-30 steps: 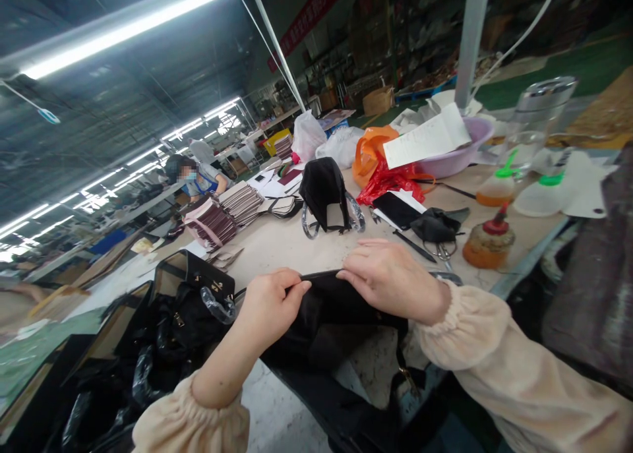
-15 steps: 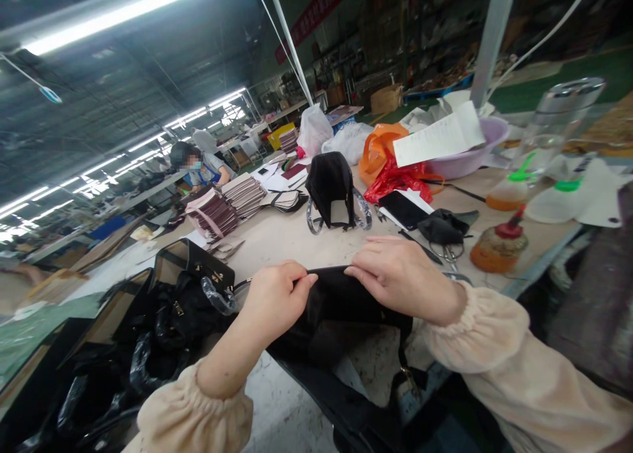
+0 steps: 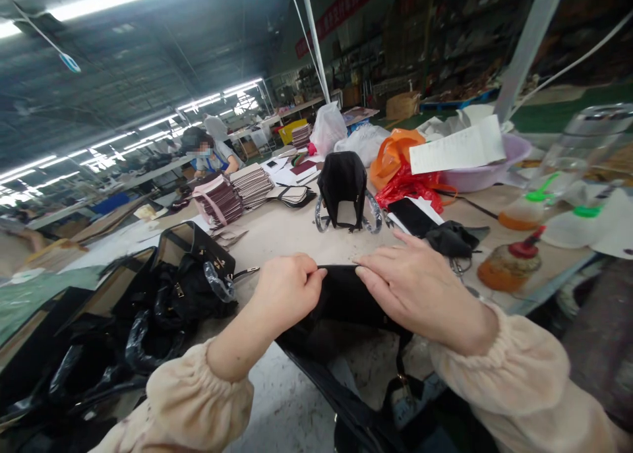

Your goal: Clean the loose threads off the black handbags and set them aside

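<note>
A black bag lies open in front of me, its top edge stretched between my hands. My left hand pinches that edge at its left part, thumb against the fingers. Further right, my right hand grips the same edge between thumb and fingers, the index finger partly raised. The lower part of the bag hangs toward me in shadow. Beyond my hands, another black bag stands upright on the table, with plastic-wrapped handles at its sides.
Several black bags crowd the left. Stacked panels stand farther back, near a seated person. On the right are a phone, red plastic, a purple basin and a red-capped bottle of orange liquid.
The view has shifted, so most things sit slightly further right. Both hands still hold the bag's edge; the right index finger now lifts more.
</note>
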Demonstrator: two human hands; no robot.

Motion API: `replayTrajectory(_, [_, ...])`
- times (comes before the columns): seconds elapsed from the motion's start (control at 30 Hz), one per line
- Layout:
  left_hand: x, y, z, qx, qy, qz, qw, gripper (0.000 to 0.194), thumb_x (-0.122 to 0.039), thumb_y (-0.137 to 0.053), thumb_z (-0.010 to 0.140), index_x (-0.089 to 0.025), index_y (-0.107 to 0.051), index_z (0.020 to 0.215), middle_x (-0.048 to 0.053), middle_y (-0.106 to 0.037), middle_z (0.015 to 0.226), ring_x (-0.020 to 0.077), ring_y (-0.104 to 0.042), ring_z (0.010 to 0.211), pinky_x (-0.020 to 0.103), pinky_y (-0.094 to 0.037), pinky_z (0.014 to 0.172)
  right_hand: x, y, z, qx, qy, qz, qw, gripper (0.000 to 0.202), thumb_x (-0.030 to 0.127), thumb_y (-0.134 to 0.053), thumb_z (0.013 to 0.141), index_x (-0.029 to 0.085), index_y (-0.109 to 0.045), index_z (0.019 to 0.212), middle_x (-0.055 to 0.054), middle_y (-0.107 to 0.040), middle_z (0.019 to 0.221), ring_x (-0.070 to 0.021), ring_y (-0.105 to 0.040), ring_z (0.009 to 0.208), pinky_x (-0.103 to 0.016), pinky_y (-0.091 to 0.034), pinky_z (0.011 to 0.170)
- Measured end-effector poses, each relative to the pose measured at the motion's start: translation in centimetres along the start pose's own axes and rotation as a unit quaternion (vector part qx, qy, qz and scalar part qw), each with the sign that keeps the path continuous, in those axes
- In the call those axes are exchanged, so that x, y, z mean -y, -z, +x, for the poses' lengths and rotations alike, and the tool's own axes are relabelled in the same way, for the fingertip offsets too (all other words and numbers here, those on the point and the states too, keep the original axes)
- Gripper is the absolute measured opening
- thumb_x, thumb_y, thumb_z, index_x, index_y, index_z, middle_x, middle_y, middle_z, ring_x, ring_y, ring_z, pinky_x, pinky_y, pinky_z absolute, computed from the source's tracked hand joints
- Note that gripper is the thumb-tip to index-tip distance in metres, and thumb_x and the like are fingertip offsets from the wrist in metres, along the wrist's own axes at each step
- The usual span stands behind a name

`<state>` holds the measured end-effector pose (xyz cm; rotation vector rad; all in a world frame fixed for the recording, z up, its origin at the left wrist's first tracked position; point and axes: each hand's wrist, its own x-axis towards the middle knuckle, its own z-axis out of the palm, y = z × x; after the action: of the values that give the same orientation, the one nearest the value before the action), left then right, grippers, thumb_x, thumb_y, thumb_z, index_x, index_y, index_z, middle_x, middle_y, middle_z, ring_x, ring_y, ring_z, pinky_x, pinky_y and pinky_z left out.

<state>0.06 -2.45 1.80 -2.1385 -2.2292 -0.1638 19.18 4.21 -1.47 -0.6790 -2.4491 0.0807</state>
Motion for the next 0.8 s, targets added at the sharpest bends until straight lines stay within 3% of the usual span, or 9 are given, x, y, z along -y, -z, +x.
replayTrajectory(0.17, [-0.1, -0.1, 0.0, -0.004, 0.005, 0.02, 1.0, 0.033, -0.034, -0.045, 0.086, -0.018, -0.062, 0.062, 0.004, -0.063, 0.065, 0.0165, -0.057, 0.066, 0.028, -0.031, 0.059, 1.1, -0.9, 0.7, -0.049, -0.024, -0.005, 0.999, 0.028, 0.038, -0.048, 0.091, 0.017, -0.065, 0.1, -0.007, -0.07, 0.091, -0.0206, -0.061, 0.086, -0.039, -0.034, 0.095])
replayTrajectory(0.3, [0.0, 0.0, 0.0, 0.002, 0.006, 0.017, 1.0, 0.033, -0.034, -0.044, 0.086, -0.018, -0.062, 0.062, 0.003, -0.063, 0.066, 0.0158, -0.056, 0.066, 0.027, -0.03, 0.059, 1.5, -2.4, 1.3, -0.037, -0.044, -0.03, 0.998, 0.025, 0.036, -0.049, 0.09, 0.019, -0.064, 0.078, -0.004, -0.066, 0.077, -0.0201, -0.059, 0.08, -0.033, -0.04, 0.075])
replayTrajectory(0.4, [-0.1, 0.1, 0.0, 0.005, 0.008, 0.015, 1.0, 0.033, -0.034, -0.045, 0.086, -0.018, -0.061, 0.062, 0.003, -0.063, 0.067, 0.0159, -0.056, 0.066, 0.027, -0.03, 0.059, 1.7, -2.7, 1.3, -0.032, -0.037, -0.032, 0.998, 0.025, 0.028, -0.048, 0.091, 0.019, -0.061, 0.071, -0.003, -0.063, 0.073, -0.0197, -0.058, 0.078, -0.033, -0.041, 0.072])
replayTrajectory(0.53, [-0.2, 0.2, 0.0, 0.013, 0.011, 0.009, 1.0, 0.032, -0.033, -0.045, 0.085, -0.018, -0.062, 0.063, 0.003, -0.064, 0.068, 0.0161, -0.056, 0.067, 0.027, -0.031, 0.06, 1.2, -2.3, 0.9, -0.022, -0.011, 0.02, 1.0, 0.02, 0.012, -0.045, 0.088, 0.016, -0.065, 0.092, -0.005, -0.066, 0.085, -0.0191, -0.059, 0.085, -0.032, -0.045, 0.079])
replayTrajectory(0.63, [-0.2, 0.3, 0.1, 0.017, 0.015, 0.005, 1.0, 0.031, -0.033, -0.046, 0.085, -0.017, -0.062, 0.064, 0.004, -0.065, 0.069, 0.0161, -0.057, 0.067, 0.027, -0.03, 0.059, 0.3, -2.1, 0.6, -0.047, -0.02, 0.088, 0.995, 0.037, 0.004, -0.04, 0.086, 0.013, -0.057, 0.118, -0.007, -0.067, 0.102, -0.0165, -0.06, 0.093, -0.029, -0.046, 0.085])
replayTrajectory(0.8, [-0.2, 0.3, 0.0, 0.011, 0.014, 0.004, 1.0, 0.032, -0.033, -0.045, 0.085, -0.017, -0.061, 0.062, 0.003, -0.064, 0.068, 0.0158, -0.056, 0.065, 0.027, -0.03, 0.059, -0.1, -1.8, 0.6, -0.106, -0.045, 0.104, 0.988, 0.033, 0.015, -0.043, 0.091, 0.014, -0.056, 0.122, -0.008, -0.065, 0.11, -0.0177, -0.058, 0.101, -0.03, -0.045, 0.088])
